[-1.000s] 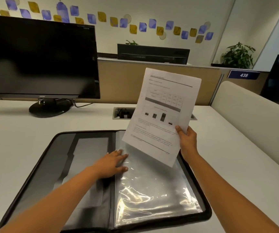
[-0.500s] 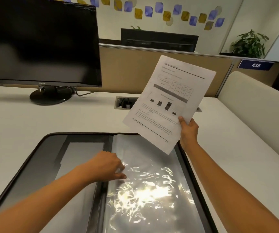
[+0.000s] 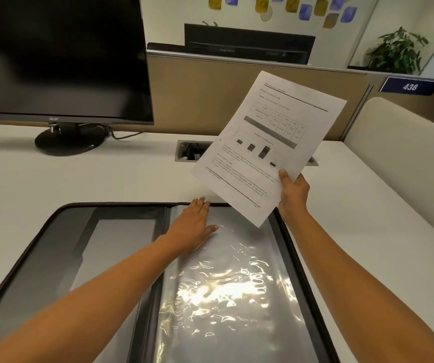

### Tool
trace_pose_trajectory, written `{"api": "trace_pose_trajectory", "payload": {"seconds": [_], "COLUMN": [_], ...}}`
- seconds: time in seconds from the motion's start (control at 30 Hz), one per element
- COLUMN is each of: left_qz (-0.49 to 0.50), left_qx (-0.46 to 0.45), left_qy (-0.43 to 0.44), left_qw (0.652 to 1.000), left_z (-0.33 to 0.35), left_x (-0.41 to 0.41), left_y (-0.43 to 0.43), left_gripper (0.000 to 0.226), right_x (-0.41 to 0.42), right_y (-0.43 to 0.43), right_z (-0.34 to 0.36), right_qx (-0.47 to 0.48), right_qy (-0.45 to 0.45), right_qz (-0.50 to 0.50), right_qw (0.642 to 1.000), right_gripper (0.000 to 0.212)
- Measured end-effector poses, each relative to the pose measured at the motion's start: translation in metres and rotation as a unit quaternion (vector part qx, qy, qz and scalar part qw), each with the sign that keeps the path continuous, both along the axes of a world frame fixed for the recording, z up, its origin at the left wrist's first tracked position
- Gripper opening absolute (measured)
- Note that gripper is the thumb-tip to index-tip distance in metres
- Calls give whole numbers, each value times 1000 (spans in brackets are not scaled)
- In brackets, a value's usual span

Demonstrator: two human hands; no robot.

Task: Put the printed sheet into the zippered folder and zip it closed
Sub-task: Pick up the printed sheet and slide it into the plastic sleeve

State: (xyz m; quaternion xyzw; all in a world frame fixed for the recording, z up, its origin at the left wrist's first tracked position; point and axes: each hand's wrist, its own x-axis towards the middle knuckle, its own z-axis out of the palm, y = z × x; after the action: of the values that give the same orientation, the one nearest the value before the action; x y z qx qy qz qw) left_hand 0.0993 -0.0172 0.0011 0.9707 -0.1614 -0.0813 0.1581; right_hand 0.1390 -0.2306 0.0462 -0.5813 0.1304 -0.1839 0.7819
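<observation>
At frame centre, our right hand (image 3: 293, 191) pinches the sheet (image 3: 268, 145) above the open folder (image 3: 40, 231); our left hand (image 3: 193, 227) lies flat, empty, on crinkled sleeves (image 3: 226, 284) that may snag the paper.

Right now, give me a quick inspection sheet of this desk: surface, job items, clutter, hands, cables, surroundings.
Surface: white desk, bare around the work.
Job's things: zippered folder lies open; printed sheet held above it, not yet inside.
Clutter: nothing seen.
Grippers: left hand flat on the clear sleeve; right hand pinching the sheet's lower edge.
Cables: one cable behind the monitor; more in the desk's cable port.
Surroundings: partition, potted plant, sign reading 438.
</observation>
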Motion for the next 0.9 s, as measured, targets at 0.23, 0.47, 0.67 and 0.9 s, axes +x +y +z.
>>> {"api": "trace_pose_trajectory", "payload": {"seconds": [0.23,0.47,0.67,0.9], "left_qz": [-33,7,49,41], "left_qx": [2,-70,-129,-76], "left_qy": [-4,-49,-100,-82], "left_qw": [999,996,985,993], "left_z": [-21,-24,-15,-7], "left_x": [4,1,10,28], "left_y": [-9,-10,-10,-17], "left_gripper": [63,52,54,42], "right_x": [15,28,36,48], "right_y": [-14,-7,5,16], "right_z": [3,0,3,16], "right_qx": [50,80,126,144], "right_qy": [-8,-4,-14,-39], "right_qz": [-23,-30,-12,5], "right_qw": [998,996,992,989], "right_gripper": [16,30,31,21]}}
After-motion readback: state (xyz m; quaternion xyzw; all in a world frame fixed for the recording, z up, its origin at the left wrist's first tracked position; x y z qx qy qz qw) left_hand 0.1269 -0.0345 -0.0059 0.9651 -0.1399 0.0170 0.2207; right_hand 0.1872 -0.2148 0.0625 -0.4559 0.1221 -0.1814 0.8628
